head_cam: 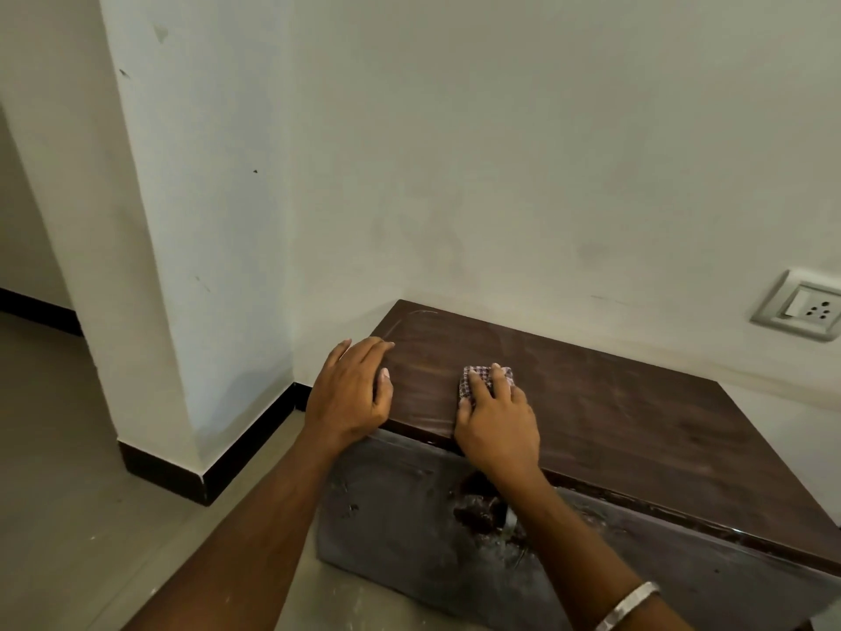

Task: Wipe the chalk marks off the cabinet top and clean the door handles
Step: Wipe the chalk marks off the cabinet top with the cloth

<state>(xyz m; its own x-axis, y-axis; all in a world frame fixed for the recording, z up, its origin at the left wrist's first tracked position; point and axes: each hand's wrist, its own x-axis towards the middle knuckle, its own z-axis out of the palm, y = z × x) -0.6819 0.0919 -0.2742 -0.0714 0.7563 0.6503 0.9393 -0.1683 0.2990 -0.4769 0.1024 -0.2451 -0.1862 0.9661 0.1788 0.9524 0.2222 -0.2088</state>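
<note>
A low cabinet with a dark brown wooden top [614,403] stands in a wall corner. Faint curved chalk lines [421,314] show near its far left corner, and pale smears streak the surface. My right hand [496,425] presses a small checked cloth [484,380] flat on the top near the front edge, fingers spread over it. My left hand [352,393] rests on the top's left front corner, fingers apart, holding nothing. The cabinet front [400,516] is scuffed and dusty; no door handle is clearly visible.
White walls meet behind the cabinet. A wall socket plate [798,307] sits to the right above the top. A wall pillar [150,266] with black skirting [236,453] juts out on the left. Grey tiled floor [59,494] lies to the left and in front.
</note>
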